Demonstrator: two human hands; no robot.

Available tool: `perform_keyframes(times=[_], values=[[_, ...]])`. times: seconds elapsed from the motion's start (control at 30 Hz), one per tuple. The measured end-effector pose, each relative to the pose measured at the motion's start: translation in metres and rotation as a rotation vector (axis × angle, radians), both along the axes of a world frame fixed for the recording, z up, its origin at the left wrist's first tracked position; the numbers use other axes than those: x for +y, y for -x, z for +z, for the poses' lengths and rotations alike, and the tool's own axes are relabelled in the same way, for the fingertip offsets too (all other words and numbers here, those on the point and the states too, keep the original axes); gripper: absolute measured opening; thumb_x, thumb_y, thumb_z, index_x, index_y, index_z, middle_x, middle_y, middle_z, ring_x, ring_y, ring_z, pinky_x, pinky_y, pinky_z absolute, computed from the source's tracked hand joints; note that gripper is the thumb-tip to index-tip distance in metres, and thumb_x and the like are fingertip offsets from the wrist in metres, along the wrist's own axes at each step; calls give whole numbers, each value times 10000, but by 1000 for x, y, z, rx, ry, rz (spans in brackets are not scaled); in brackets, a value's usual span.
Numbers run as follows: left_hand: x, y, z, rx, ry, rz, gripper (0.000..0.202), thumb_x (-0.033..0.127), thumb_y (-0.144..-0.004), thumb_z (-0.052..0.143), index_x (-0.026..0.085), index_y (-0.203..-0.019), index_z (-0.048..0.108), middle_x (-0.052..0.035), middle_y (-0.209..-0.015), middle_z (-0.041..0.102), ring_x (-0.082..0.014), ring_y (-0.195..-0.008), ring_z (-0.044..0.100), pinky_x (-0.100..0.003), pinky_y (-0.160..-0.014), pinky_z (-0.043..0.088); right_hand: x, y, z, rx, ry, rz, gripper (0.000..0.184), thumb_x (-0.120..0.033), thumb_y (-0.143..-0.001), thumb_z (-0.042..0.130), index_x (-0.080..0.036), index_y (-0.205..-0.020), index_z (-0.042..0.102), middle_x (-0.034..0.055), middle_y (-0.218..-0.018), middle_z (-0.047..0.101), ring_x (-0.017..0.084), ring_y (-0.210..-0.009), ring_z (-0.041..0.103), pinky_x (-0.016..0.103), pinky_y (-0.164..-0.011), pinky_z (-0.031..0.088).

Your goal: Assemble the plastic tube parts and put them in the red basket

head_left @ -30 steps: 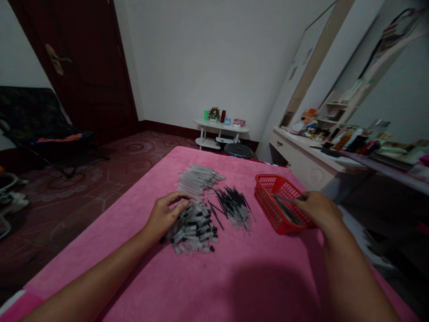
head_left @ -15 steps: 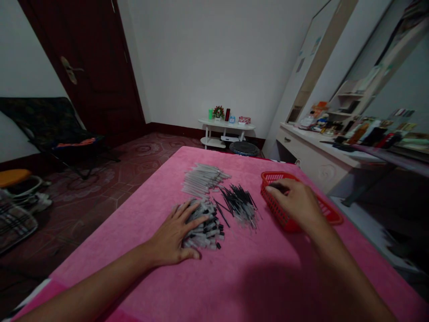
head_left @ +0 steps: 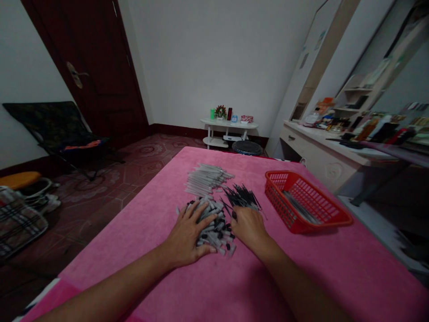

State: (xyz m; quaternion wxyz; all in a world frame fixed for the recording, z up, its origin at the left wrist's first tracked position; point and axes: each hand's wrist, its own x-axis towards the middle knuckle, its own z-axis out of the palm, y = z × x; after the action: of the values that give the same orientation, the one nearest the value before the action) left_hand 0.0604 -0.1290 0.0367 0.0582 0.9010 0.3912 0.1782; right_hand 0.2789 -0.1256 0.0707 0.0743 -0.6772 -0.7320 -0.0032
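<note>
My left hand (head_left: 187, 233) lies flat with fingers spread on the left side of a heap of small clear pen caps with black tips (head_left: 214, 223). My right hand (head_left: 247, 226) rests beside that heap on its right, over the near end of a pile of thin black refills (head_left: 241, 197); its fingers curl down and I cannot make out whether they hold anything. Behind the heap lies a stack of clear pen barrels (head_left: 204, 178). A red plastic basket (head_left: 303, 223) with several finished pens inside stands to the right, apart from both hands.
Everything sits on a table under a pink cloth (head_left: 217, 286). Beyond it are a small white side table (head_left: 229, 129), a dark door (head_left: 97, 71), a folding chair (head_left: 63, 134) at the left and a cluttered dresser (head_left: 335, 147) at the right.
My right hand has left the red basket and moved left to the refills and caps. My left hand stays spread on the cap heap. The view has shifted slightly.
</note>
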Motion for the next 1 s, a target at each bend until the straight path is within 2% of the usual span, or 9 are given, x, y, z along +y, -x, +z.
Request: perform_keyframes(times=[0.2, 0.47, 0.67, 0.73, 0.83, 1.0], values=[[0, -11, -1, 4, -30, 31, 835, 745, -726, 488, 317, -1430, 348, -129, -1535, 244, -413, -1387, 180, -656, -1052, 155, 5, -7, 1, -67, 12, -84, 216, -215, -795, 507, -169, -896, 693, 126, -846, 720, 253, -835, 682, 287, -666, 449], [5, -19, -1, 15, -48, 44, 840, 779, -709, 461, 286, -1388, 426, -138, -1521, 273, -419, -1370, 217, -646, -1045, 182, 8, -8, -2, -52, 27, -101, 223, -241, -790, 483, -191, -899, 671, 114, -867, 718, 249, -839, 675, 289, -655, 429], [4, -18, 3, -29, -11, 26, 900, 814, -654, 481, 339, -1411, 378, -112, -1527, 276, -425, -1377, 207, -679, -1044, 158, 12, -15, -3, 33, 72, -97, 183, -253, -758, 513, -215, -832, 676, 92, -858, 717, 235, -817, 660, 277, -615, 382], [3, -17, 6, -52, 3, 17, 898, 806, -653, 496, 354, -1417, 363, -95, -1527, 283, -423, -1383, 197, -685, -1051, 140, 13, -17, 2, 77, 110, -93, 168, -241, -738, 531, -218, -803, 685, 82, -850, 716, 224, -808, 651, 269, -602, 366], [3, -14, 6, -107, 14, 28, 798, 735, -736, 490, 352, -1422, 353, -81, -1522, 300, -399, -1391, 201, -669, -1068, 134, 17, -18, 18, 97, 156, -69, 140, -225, -710, 559, -209, -750, 692, 83, -799, 706, 210, -746, 634, 267, -580, 346], [8, -8, -1, -314, -12, 95, 564, 527, -892, 432, 275, -1396, 414, -94, -1464, 389, -301, -1366, 297, -559, -1110, 209, 32, -19, 48, 225, 129, -6, 69, -183, -665, 590, -188, -640, 654, 48, -635, 654, 162, -601, 578, 245, -530, 322]])
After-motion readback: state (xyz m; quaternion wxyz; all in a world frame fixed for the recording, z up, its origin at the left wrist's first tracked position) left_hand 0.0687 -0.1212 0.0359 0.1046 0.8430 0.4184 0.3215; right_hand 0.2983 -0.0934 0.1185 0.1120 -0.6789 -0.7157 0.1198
